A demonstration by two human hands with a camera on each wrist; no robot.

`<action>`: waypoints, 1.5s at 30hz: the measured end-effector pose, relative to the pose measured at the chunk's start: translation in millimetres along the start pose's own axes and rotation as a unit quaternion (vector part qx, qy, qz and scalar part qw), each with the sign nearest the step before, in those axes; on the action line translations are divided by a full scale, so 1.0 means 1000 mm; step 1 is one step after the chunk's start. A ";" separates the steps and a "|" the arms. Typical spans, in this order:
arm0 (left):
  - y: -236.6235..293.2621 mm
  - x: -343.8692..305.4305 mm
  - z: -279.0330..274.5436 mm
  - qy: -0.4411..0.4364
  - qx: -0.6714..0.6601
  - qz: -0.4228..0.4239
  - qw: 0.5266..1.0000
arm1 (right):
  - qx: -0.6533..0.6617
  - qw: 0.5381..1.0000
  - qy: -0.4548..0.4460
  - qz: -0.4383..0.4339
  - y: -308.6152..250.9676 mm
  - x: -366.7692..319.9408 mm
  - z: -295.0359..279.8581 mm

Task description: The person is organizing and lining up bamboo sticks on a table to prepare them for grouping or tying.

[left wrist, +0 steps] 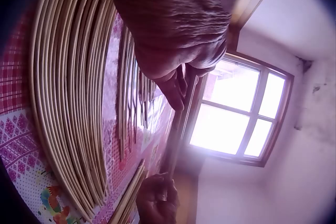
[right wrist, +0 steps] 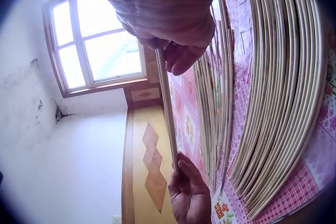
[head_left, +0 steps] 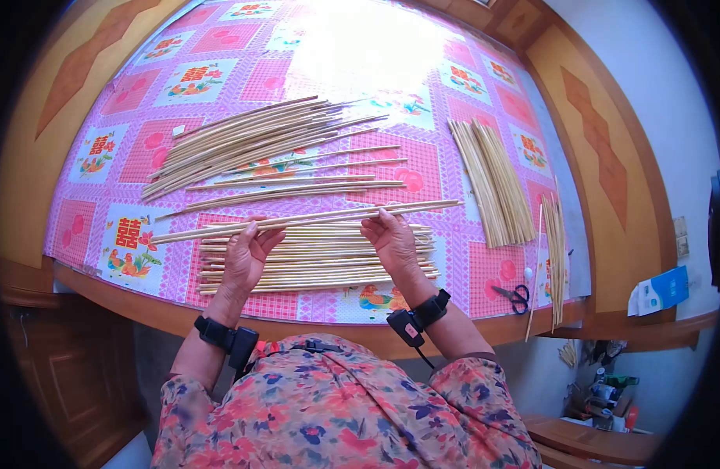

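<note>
A couple of long thin wooden sticks stretch across the front of the body, lifted above the table. Near their left part, my left hand pinches them between thumb and fingers. My right hand pinches them farther along, toward their right end. Below both hands lies a row of similar sticks, side by side. In the right wrist view, the held sticks run from the right hand down to the left hand.
Beyond the hands lies a loose pile of sticks, with several strays nearer. At right are a dense bundle, a thinner bundle and black-handled scissors. A patterned pink cloth covers the table.
</note>
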State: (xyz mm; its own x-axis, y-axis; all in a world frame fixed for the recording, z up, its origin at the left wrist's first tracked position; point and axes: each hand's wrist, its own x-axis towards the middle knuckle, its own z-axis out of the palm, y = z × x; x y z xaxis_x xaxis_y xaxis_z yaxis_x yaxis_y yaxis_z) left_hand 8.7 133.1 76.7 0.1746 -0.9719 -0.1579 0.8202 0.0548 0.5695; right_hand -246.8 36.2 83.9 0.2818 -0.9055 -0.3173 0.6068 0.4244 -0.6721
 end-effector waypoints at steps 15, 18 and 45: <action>-0.001 -0.006 -0.016 -0.038 -0.004 -0.040 0.998 | 0.030 0.997 0.065 0.010 0.014 -0.003 -0.009; -0.005 -0.005 -0.018 -0.025 -0.011 -0.044 0.999 | 0.025 0.996 0.089 -0.009 0.017 -0.003 -0.008; -0.002 -0.005 -0.018 0.003 0.057 -0.082 0.995 | -0.002 0.992 0.124 -0.011 0.024 0.006 -0.058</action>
State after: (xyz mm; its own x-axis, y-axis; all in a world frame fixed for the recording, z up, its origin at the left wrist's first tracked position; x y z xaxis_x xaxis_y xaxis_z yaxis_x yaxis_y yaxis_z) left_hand 16.3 141.8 61.8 0.0473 -0.9644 -0.2602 0.7712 -0.1303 0.6232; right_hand -273.4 41.6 27.3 0.0771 -0.8860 -0.4572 0.6069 0.4055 -0.6835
